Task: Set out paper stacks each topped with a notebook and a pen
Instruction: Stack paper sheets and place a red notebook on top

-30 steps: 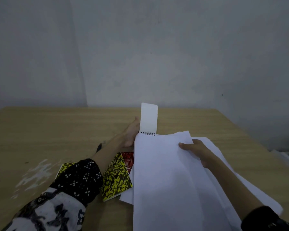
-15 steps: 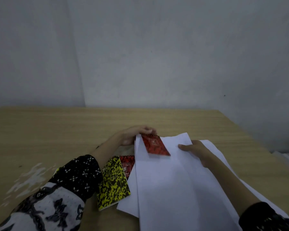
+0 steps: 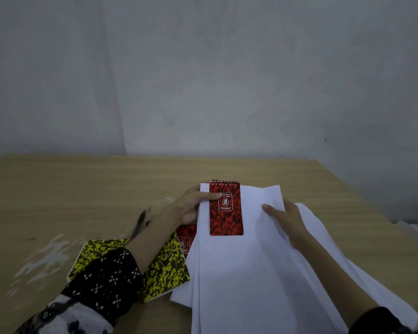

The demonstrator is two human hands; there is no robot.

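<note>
1. Wooden desk (image 3: pixel 58 184) against a grey wall (image 3: pixel 227 80); white smears on the desk surface at near left.
2. Nearest: loose white paper stack (image 3: pixel 239 273) fanned across the desk, running off the bottom edge, under both hands.
3. Left of the paper, under the left forearm: two yellow-black notebooks (image 3: pixel 164 268), one mostly hidden by the patterned sleeve (image 3: pixel 101 276).
4. A second red notebook (image 3: pixel 185 237) peeks out between a yellow one and the paper edge, just below the left grip.
5. Right hand (image 3: pixel 285 218) lies flat on the sheets, fingers spread, pressing down; not closed around anything, far corner of the top sheet just beyond its fingertips.
6. Left hand (image 3: pixel 191 206) holds the red spiral notebook (image 3: pixel 225 208) by its left edge, thumb on the cover, other fingers hidden beneath.
7. That notebook lies flat on the paper's far left corner, spiral at the far end, between the two grips.
8. Dark pen (image 3: pixel 138 225) on bare desk, left of the left wrist, apart from the paper.
</note>
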